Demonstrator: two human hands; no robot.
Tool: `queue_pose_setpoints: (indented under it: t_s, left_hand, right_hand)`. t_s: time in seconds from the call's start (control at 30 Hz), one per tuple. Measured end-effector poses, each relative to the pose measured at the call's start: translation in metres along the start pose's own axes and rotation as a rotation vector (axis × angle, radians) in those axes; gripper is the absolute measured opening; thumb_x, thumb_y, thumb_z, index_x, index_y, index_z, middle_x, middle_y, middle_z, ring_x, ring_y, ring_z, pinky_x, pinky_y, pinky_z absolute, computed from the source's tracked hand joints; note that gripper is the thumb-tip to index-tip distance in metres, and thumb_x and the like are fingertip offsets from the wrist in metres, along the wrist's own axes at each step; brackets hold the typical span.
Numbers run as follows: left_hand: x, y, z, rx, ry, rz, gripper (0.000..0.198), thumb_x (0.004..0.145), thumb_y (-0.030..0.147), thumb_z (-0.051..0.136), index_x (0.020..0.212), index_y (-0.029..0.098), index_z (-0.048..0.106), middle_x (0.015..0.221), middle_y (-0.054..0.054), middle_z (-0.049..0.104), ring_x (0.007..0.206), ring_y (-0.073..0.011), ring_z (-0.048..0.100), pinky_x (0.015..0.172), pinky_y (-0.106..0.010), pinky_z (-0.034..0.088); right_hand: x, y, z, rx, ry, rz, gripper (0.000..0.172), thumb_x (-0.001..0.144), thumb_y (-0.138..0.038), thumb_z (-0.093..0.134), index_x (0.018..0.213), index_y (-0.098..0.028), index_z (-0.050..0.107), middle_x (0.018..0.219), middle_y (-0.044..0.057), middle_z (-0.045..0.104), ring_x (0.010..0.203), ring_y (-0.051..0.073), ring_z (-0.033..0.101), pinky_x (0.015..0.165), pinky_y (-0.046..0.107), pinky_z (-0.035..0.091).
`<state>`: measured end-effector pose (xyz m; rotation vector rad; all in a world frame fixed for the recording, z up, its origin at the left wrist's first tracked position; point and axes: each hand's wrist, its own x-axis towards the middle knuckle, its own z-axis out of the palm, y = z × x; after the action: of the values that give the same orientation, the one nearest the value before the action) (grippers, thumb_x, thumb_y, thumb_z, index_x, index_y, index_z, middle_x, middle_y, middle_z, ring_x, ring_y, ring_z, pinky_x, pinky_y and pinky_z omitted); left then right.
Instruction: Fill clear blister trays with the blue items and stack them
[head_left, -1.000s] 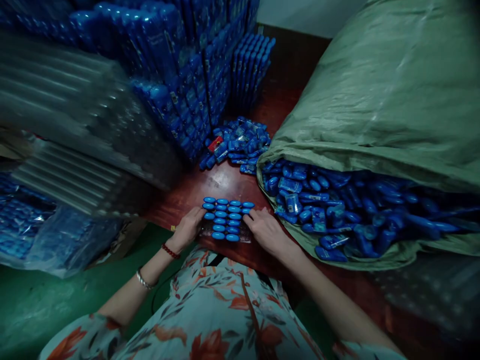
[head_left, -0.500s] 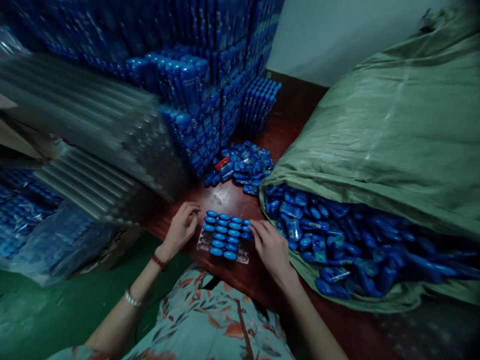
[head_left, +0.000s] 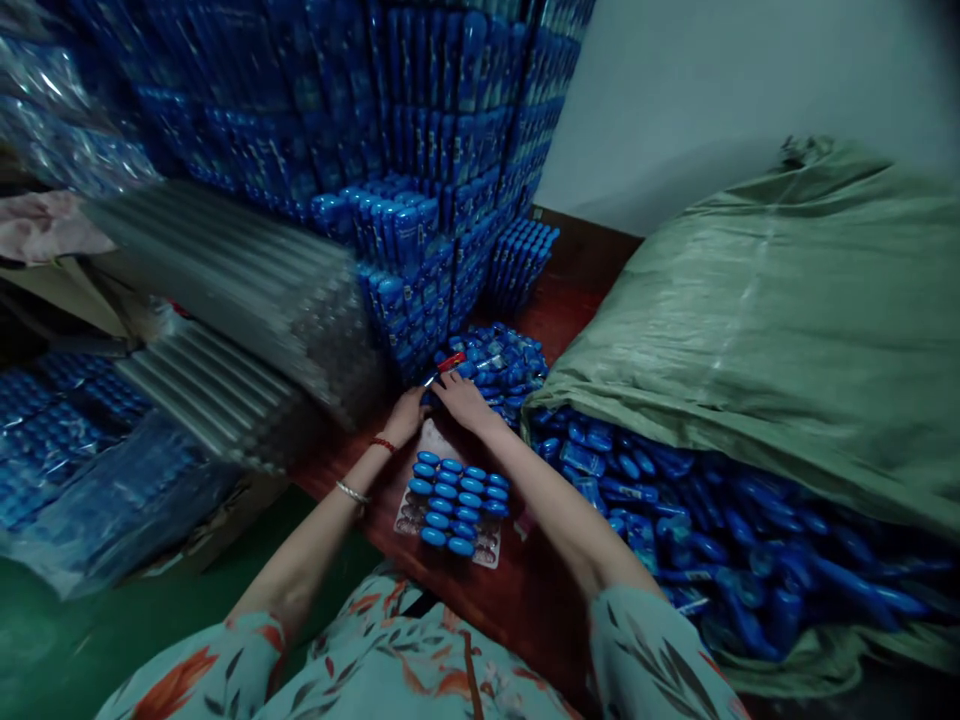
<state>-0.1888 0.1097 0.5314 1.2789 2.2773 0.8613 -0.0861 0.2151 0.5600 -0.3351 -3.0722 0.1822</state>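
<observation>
Both my hands meet at the near left edge of a heap of small blue bottles (head_left: 510,360) beyond the tray. My left hand (head_left: 409,415) has its fingers bent round something at the heap's edge; a bit of blue shows at the fingertips. My right hand (head_left: 461,400) reaches across beside it, its fingers closed downward just below a red pack (head_left: 451,362). What either hand grips is hidden. Closer to me lies a clear moulded tray (head_left: 486,545) with blue bottles (head_left: 446,492) standing in rows, ends up. Some hollows at its front corners hold no bottle.
A big green woven sack (head_left: 720,300) lies at right, more blue bottles (head_left: 660,500) spilling from its mouth. Stacked clear trays (head_left: 247,290) stand at left. Tall stacks of packed blue bottles (head_left: 450,140) rise behind, before a pale wall (head_left: 645,110).
My hands have left the sides of the tray and moved forward to the heap, coming together there. The view has tilted up somewhat. The rows in the tray look much the same.
</observation>
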Motion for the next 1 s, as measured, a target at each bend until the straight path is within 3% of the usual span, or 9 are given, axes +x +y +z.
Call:
queue_pose_setpoints:
  t_s: [0.13, 0.3, 0.4, 0.53, 0.6, 0.7, 0.83, 0.9, 1.0]
  left_hand:
    - [-0.026, -0.019, -0.003, -0.127, -0.013, -0.018, 0.022, 0.079, 0.018, 0.057, 0.100, 0.012, 0.061, 0.103, -0.011, 0.066, 0.096, -0.0214, 0.062, 0.088, -0.031, 0.046]
    - [-0.052, -0.024, -0.002, -0.245, 0.054, -0.086, 0.023, 0.081, 0.021, 0.051, 0.100, 0.011, 0.059, 0.100, -0.010, 0.066, 0.093, -0.0207, 0.061, 0.085, -0.032, 0.046]
    - [-0.070, -0.020, -0.017, -0.305, 0.112, -0.111, 0.027, 0.084, 0.028, 0.046, 0.104, 0.012, 0.055, 0.101, -0.009, 0.064, 0.093, -0.0188, 0.060, 0.084, -0.030, 0.047]
    - [-0.113, -0.009, -0.052, -0.441, 0.189, -0.126, 0.038, 0.083, 0.043, 0.047, 0.106, 0.013, 0.054, 0.091, -0.005, 0.062, 0.080, -0.0161, 0.059, 0.073, -0.027, 0.048]
    - [-0.139, -0.004, -0.070, -0.441, 0.177, -0.137, 0.040, 0.081, 0.046, 0.051, 0.104, 0.014, 0.056, 0.087, -0.003, 0.061, 0.074, -0.0148, 0.057, 0.068, -0.025, 0.047]
    - [-0.174, 0.001, -0.087, -0.397, 0.115, -0.160, 0.041, 0.078, 0.046, 0.056, 0.106, 0.015, 0.058, 0.091, -0.003, 0.062, 0.075, -0.0143, 0.057, 0.067, -0.024, 0.047]
    - [-0.199, 0.000, -0.076, -0.415, 0.024, -0.180, 0.040, 0.079, 0.045, 0.055, 0.105, 0.016, 0.062, 0.093, -0.005, 0.064, 0.075, -0.0147, 0.058, 0.068, -0.025, 0.048]
    - [-0.204, -0.004, -0.060, -0.472, -0.019, -0.228, 0.041, 0.078, 0.047, 0.055, 0.101, 0.015, 0.064, 0.091, -0.006, 0.065, 0.071, -0.0143, 0.058, 0.066, -0.026, 0.049]
    - [-0.204, -0.009, -0.037, -0.500, 0.007, -0.268, 0.046, 0.072, 0.046, 0.062, 0.105, 0.014, 0.062, 0.093, -0.006, 0.063, 0.071, -0.0143, 0.058, 0.066, -0.027, 0.050]
  right_hand:
    - [-0.018, -0.004, 0.007, 0.058, -0.038, -0.026, 0.026, 0.086, -0.012, 0.047, 0.111, -0.015, 0.054, 0.109, 0.012, 0.057, 0.106, 0.023, 0.048, 0.083, 0.034, 0.041]
    - [-0.043, 0.002, 0.001, 0.167, -0.015, 0.043, 0.027, 0.085, -0.023, 0.055, 0.112, -0.020, 0.052, 0.101, 0.007, 0.063, 0.093, 0.019, 0.058, 0.076, 0.028, 0.044]
    - [-0.067, 0.003, -0.012, 0.376, 0.167, 0.195, 0.027, 0.088, -0.031, 0.049, 0.112, -0.019, 0.049, 0.096, 0.004, 0.064, 0.084, 0.017, 0.060, 0.074, 0.028, 0.046]
    - [-0.129, -0.012, -0.032, 1.016, 0.554, 0.507, 0.026, 0.083, -0.038, 0.054, 0.102, -0.021, 0.052, 0.079, -0.002, 0.062, 0.067, 0.014, 0.060, 0.064, 0.027, 0.049]
    - [-0.168, -0.026, -0.037, 1.140, 0.597, 0.616, 0.025, 0.080, -0.038, 0.058, 0.098, -0.022, 0.054, 0.078, -0.002, 0.062, 0.065, 0.013, 0.060, 0.062, 0.026, 0.049]
    - [-0.215, -0.050, -0.030, 1.229, 0.564, 0.749, 0.027, 0.078, -0.036, 0.062, 0.099, -0.022, 0.053, 0.078, -0.002, 0.063, 0.058, 0.012, 0.060, 0.055, 0.025, 0.050]
    - [-0.242, -0.073, 0.000, 1.236, 0.572, 0.836, 0.037, 0.082, -0.037, 0.058, 0.115, -0.024, 0.047, 0.093, 0.003, 0.064, 0.052, 0.012, 0.060, 0.049, 0.027, 0.051]
    - [-0.244, -0.079, 0.014, 1.072, 0.591, 0.783, 0.029, 0.083, -0.033, 0.057, 0.110, -0.023, 0.054, 0.101, 0.005, 0.063, 0.068, 0.014, 0.064, 0.062, 0.030, 0.054]
    - [-0.241, -0.083, 0.026, 0.797, 0.587, 0.592, 0.017, 0.085, -0.024, 0.054, 0.102, -0.022, 0.060, 0.100, 0.004, 0.064, 0.093, 0.017, 0.061, 0.086, 0.034, 0.050]
